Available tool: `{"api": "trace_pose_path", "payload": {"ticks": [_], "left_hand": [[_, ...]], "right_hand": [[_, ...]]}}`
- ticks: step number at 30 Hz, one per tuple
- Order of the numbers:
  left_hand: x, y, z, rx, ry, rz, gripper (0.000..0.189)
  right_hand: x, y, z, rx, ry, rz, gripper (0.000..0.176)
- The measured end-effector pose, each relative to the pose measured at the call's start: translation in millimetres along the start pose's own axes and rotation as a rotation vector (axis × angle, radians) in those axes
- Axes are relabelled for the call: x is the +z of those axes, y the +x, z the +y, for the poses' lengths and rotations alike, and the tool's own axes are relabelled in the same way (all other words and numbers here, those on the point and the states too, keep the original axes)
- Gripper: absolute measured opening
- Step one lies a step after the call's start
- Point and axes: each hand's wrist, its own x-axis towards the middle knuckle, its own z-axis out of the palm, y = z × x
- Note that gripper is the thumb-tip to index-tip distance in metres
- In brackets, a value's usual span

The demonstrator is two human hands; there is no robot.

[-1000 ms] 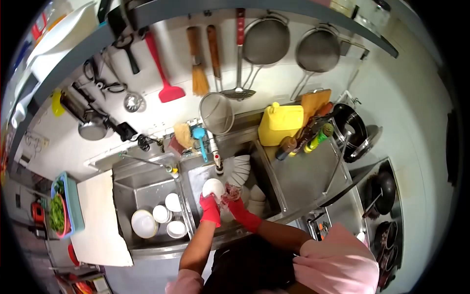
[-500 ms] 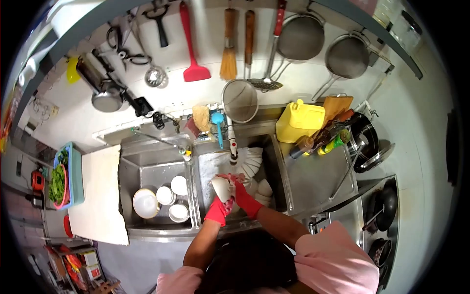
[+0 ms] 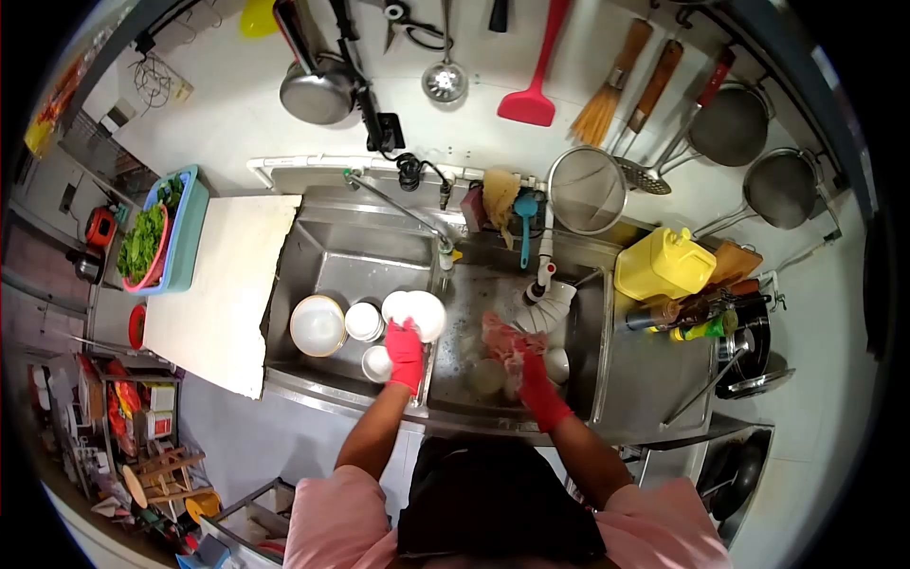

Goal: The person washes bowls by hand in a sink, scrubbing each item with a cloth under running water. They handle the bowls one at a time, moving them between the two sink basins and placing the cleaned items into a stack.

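Observation:
My left hand, in a red rubber glove, grips a white bowl over the divider between the two basins. Below and left of it, several white bowls sit in the left basin, beside a larger rimmed bowl. My right hand, also gloved in red, is closed on a crumpled reddish dishcloth above the right basin. Around that hand are a row of white bowls under the tap and more bowls, partly hidden, in murky water.
A swivel faucet reaches over the left basin. White board and a vegetable basket lie left. A yellow jug and bottles stand right. A strainer hangs above the right basin.
My left hand has carried the white bowl left, away from my right hand, to the divider. My right hand keeps the cloth over the right basin. The view has shifted left.

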Motion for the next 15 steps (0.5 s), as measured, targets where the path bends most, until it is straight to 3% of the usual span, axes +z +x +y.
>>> {"api": "trace_pose_path", "payload": {"ticks": [2,4,5,6,7,8,10,12,14,15], "left_hand": [[-29.5,31.7,-40.5,-0.068,-0.222,0.0,0.043],[-76.4,46.0,-43.5,-0.083,0.151,-0.087,0.044],[-94.4,69.2,-84.9,0.06,0.328,-0.135,0.047],[-111.8,92.0,-125.0,0.212,0.502,-0.158,0.05],[-123.4,82.6,-116.2,0.26,0.629,-0.189,0.053],[-125.4,74.7,-107.7,0.155,0.651,-0.194,0.054],[-126.7,62.4,-94.5,-0.053,0.697,-0.204,0.057],[-130.7,55.1,-79.3,-0.043,0.83,-0.266,0.059],[-124.6,54.6,-71.8,-0.04,0.955,-0.226,0.058],[-116.8,50.4,-54.2,0.07,1.006,-0.152,0.053]], "right_hand": [[-11.1,-7.0,-17.1,0.037,-0.063,0.057,0.037],[-2.3,-24.4,-28.9,-0.02,-0.028,0.067,0.034],[3.1,-32.4,-33.9,-0.076,0.014,0.063,0.032],[-5.9,-30.6,-30.0,-0.229,-0.57,-0.009,0.031],[-19.3,-27.2,-24.1,-0.432,-1.135,0.016,0.031],[-28.4,-28.5,-22.5,-0.464,-1.464,0.051,0.031],[-42.4,-26.4,-15.7,-0.452,-1.585,0.064,0.031],[-50.4,-17.1,-8.0,-0.391,-1.166,0.021,0.033],[-56.1,-18.3,-9.6,-0.312,-1.084,0.06,0.037],[-56.2,-17.0,-18.3,-0.268,-1.21,0.119,0.039]]}}
